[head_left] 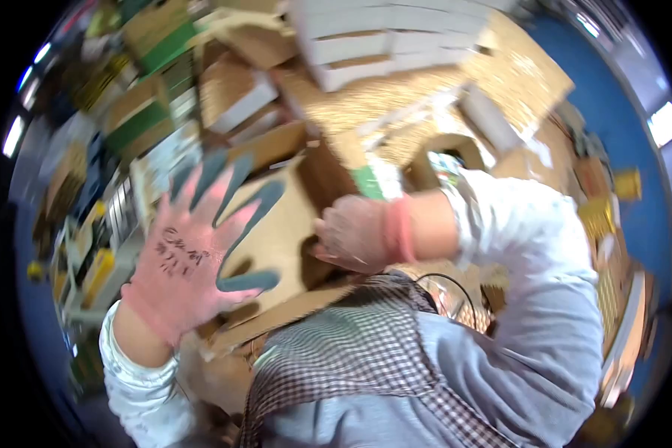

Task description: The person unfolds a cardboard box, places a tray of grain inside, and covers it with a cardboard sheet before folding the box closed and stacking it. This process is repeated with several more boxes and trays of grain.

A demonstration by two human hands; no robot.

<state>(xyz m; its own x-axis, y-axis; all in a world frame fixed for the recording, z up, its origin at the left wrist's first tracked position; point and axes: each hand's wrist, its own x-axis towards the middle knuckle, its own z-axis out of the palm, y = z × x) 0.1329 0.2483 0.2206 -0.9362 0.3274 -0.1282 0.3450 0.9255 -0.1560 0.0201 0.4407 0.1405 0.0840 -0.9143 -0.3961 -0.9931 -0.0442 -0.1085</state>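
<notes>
While the picture is blurred by motion, the main thing is clear enough: a brown cardboard box point(280, 239) stands tilted in front of the person's chest, between the two gloved hands. The left hand point(201, 246), in a pink glove with grey fingertips and some dark writing on its back, lies flat against the outer wall of the box, with the fingers spread wide apart and gripping nothing; it seems to press on the wall to steady the box from that side. The right hand point(355, 235), in a thin pale glove with a pink cuff, is at the opposite edge of the box, just beside its open top. Its fingers are curled, but the blur and the cardboard hide the tips, so it cannot be told whether they are clamped on the edge or only rest there. Below the box there is the person's checked apron point(351, 351) over a grey sleeve point(552, 328). Above the box, further from the person, many other cartons lie in loose heaps, some with green bands point(138, 123) and some white point(366, 37). To the right of the box and behind the arm, a blue floor point(612, 112) shows past the cartons.
</notes>
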